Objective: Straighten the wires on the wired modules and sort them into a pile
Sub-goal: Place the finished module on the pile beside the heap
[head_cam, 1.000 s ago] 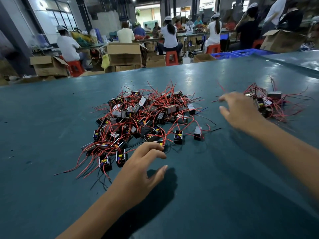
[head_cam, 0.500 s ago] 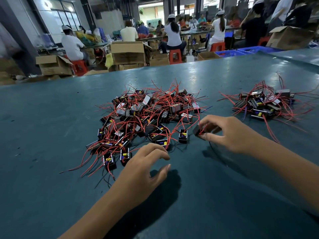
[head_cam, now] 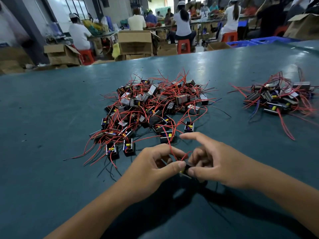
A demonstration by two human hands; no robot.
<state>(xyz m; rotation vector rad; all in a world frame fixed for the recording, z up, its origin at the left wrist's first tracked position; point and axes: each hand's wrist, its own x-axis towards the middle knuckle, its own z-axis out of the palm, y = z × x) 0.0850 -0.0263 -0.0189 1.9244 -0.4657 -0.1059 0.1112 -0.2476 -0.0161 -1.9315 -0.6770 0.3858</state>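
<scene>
A big tangled heap of small black wired modules (head_cam: 151, 107) with red wires lies mid-table. A smaller pile of modules (head_cam: 278, 99) sits at the far right. Near the front, both hands meet over one black module (head_cam: 186, 169). My right hand (head_cam: 215, 163) pinches its body. My left hand (head_cam: 155, 164) presses a thumb against it and has its red wire (head_cam: 172, 152) running between the fingers. Most of the module is hidden by the fingers.
The teal table (head_cam: 51, 135) stretches wide around the piles. Two loose modules (head_cam: 120, 149) lie just left of my left hand. Beyond the far edge stand cardboard boxes (head_cam: 136, 42), red stools and seated workers; blue crates (head_cam: 259, 41) sit at the back right.
My right hand came from the right pile, picked one module off the heap's near edge and drew it toward me. My left hand rose from the table and joined it on the module.
</scene>
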